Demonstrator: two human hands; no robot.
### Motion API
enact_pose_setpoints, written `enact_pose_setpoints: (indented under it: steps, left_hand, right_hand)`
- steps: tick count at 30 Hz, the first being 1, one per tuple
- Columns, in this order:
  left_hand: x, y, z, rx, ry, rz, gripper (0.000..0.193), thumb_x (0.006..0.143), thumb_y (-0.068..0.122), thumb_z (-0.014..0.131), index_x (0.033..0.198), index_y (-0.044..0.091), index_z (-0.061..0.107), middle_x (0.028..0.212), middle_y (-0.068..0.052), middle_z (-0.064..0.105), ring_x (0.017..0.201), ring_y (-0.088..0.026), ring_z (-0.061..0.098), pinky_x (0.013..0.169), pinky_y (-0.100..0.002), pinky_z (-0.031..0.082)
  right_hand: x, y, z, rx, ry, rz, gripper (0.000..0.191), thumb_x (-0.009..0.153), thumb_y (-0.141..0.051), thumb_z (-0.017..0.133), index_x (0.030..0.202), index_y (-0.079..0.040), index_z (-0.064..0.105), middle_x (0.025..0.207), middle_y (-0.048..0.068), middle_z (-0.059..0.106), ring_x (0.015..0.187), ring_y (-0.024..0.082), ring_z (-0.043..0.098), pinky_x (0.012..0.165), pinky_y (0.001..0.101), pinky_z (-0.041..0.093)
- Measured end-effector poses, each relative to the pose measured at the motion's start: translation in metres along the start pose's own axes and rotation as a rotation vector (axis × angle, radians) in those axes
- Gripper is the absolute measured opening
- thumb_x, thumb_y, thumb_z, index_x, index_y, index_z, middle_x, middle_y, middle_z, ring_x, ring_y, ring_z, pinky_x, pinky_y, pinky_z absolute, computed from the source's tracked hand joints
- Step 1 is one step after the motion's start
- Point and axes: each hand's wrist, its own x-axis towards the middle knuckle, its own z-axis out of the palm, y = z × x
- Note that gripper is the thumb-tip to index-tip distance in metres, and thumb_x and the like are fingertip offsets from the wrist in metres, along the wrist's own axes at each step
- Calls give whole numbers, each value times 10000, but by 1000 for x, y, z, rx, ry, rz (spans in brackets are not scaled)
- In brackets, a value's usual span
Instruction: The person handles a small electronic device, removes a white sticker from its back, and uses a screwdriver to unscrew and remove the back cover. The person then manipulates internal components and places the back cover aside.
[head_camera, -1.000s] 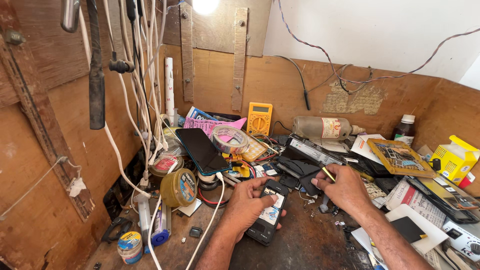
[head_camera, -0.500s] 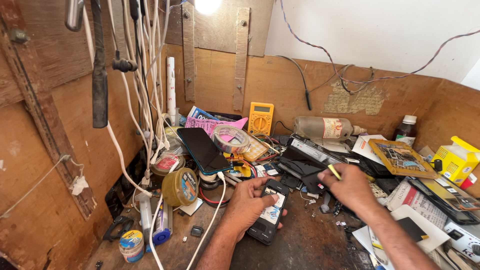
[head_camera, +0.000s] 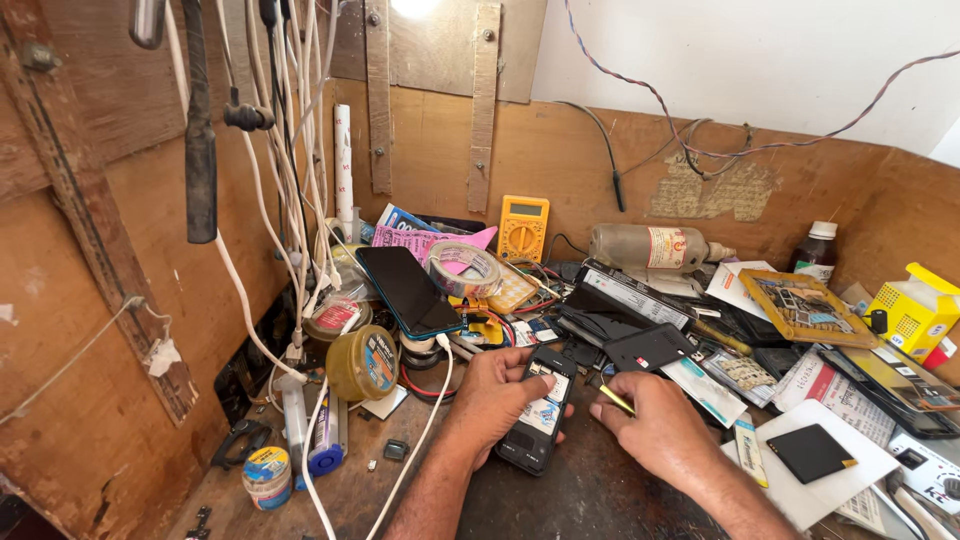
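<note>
A cluttered wooden table (head_camera: 600, 500) is seen, walled by brown boards at the back and on both sides, so that open room is left only along the near edge, in front of the hands. White cables (head_camera: 290, 170) are hung down the left wall. Against the back board a yellow multimeter (head_camera: 523, 228) is stood, with a plastic bottle (head_camera: 650, 246) laid on its side just to the right. A black smartphone (head_camera: 408, 290) is propped among the clutter on the left, with a roll of clear tape (head_camera: 463, 270) beside it (touching it, by the look of it).

An opened black phone (head_camera: 538, 420) is held down on the bare dark patch of table at the centre. It is clasped by the left hand (head_camera: 495, 400), whose grip is closed around the phone's left edge with the thumb over its top. A thin yellow tool (head_camera: 617, 400) is pinched in the closed grip of the right hand (head_camera: 655, 430), its tip just beside the phone's right edge; contact cannot be told.
</note>
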Motion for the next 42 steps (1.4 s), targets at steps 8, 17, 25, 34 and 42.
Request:
enact_pose_setpoints:
  steps: [8,17,25,34,42]
  left_hand:
    - [2,-2,1,14,18,-26,317,902,8,654,1204,-85,624,908,-164,738,709,-243,764,533,-403,664]
    - [4,-3,-8,-178,-58,-80,342,894,1,660,1214,-72,566,1021,-170,721,914,-284,759,714,-432,674]
    - [-1,5,-12,-384,-208,17,502,843,-100,661,1328,-80,532,1239,-209,686,1141,-309,709,983,-419,604]
    - [-3,7,-5,-475,-174,-30,528,840,-129,587,1350,-44,478,1288,-232,645,1119,-415,708,824,-641,649]
    - [-3,7,-4,-348,-85,-97,538,830,-115,565,1352,-23,479,1258,-192,664,1071,-378,726,763,-577,672]
  right_hand:
    - [7,25,-6,144,155,115,248,851,-264,763,964,-46,801,779,100,774,679,214,732,714,356,563]
    - [-10,23,-10,75,38,42,306,940,-255,705,1181,-69,734,1105,126,727,1005,251,710,926,390,519]
    - [-36,-6,-4,-144,97,-110,287,857,-163,703,1125,-66,737,1037,124,662,1035,342,649,897,449,505]
    - [-9,19,-24,-12,370,-20,125,856,-138,738,919,-56,809,854,120,764,771,263,707,746,408,558]
    - [41,44,-36,33,213,279,211,809,-235,872,901,-52,821,808,103,810,721,199,730,754,365,576]
